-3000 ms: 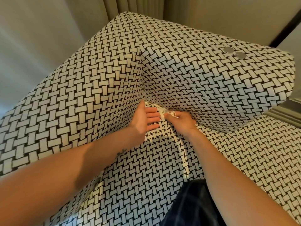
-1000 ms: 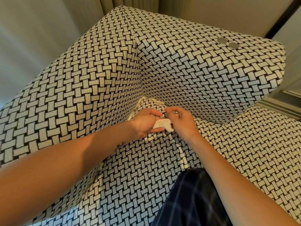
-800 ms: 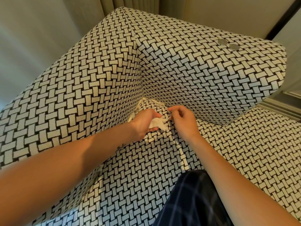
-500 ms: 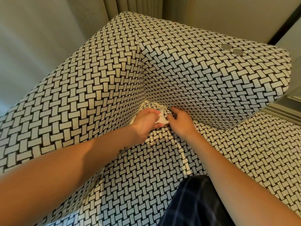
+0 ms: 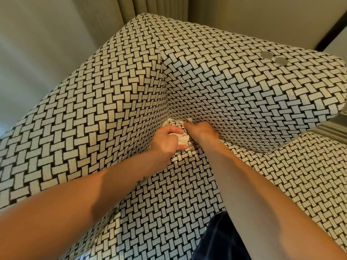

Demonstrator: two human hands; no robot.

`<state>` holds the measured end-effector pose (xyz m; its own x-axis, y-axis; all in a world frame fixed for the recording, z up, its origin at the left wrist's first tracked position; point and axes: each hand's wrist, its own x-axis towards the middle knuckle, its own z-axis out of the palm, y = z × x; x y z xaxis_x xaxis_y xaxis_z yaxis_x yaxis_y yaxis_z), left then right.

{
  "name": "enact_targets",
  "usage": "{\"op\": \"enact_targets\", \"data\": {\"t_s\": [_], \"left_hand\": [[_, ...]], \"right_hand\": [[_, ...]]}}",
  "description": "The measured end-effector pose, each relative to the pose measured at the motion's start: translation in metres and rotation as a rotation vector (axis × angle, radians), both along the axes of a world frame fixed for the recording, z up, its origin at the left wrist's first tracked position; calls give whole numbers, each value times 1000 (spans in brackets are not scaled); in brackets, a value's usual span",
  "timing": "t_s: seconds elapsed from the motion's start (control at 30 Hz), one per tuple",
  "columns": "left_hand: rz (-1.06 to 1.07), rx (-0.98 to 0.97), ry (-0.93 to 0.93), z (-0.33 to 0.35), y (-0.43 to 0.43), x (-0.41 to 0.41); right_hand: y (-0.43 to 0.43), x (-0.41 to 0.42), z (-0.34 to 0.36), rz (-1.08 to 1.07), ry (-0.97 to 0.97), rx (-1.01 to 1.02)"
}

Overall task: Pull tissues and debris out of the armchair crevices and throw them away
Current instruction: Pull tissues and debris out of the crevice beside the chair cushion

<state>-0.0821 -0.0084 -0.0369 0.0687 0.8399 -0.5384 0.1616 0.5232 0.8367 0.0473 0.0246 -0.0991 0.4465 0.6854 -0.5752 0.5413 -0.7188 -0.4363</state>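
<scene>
The armchair (image 5: 116,102) is covered in black-and-white woven-pattern fabric. At the inner corner, where seat, back and arm meet, white tissue scraps (image 5: 171,121) stick out of the crevice. My left hand (image 5: 166,140) grips a crumpled white tissue wad (image 5: 182,138) just in front of that corner. My right hand (image 5: 201,131) reaches into the crevice beside it, fingertips pinching a small tissue bit (image 5: 188,120). A small round coin-like piece (image 5: 191,147) lies on the seat below the wad.
Two silver coins (image 5: 274,58) lie on top of the chair's arm at the right. A curtain (image 5: 150,6) and pale walls stand behind the chair. My knee in dark checked cloth (image 5: 223,241) rests on the seat's front.
Both hands moved back into the corner crevice. My left hand keeps the tissue wad, and my right hand now pinches another scrap at the crevice. A small round piece now shows on the seat.
</scene>
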Motion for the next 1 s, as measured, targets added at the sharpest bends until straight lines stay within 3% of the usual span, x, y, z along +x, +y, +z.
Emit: {"op": "enact_targets", "data": {"t_s": [0.1,0.2,0.37,0.67,0.83,1.0], "left_hand": [[-11,5,23,-1,1,0],[-23,16,21,0,0,-1],[-5,5,-10,-1,0,-4],[-25,4,4,-6,2,-7],[-2,-3,-9,-6,3,-6],[9,15,-8,-8,3,-3]], "right_hand": [[8,0,-5,-11,-23,-23],[20,0,-7,-29,94,-99],[6,-3,-17,-31,-138,18],[-6,12,-31,-96,107,193],[2,11,-18,-130,227,124],[11,4,-12,-56,34,35]]}}
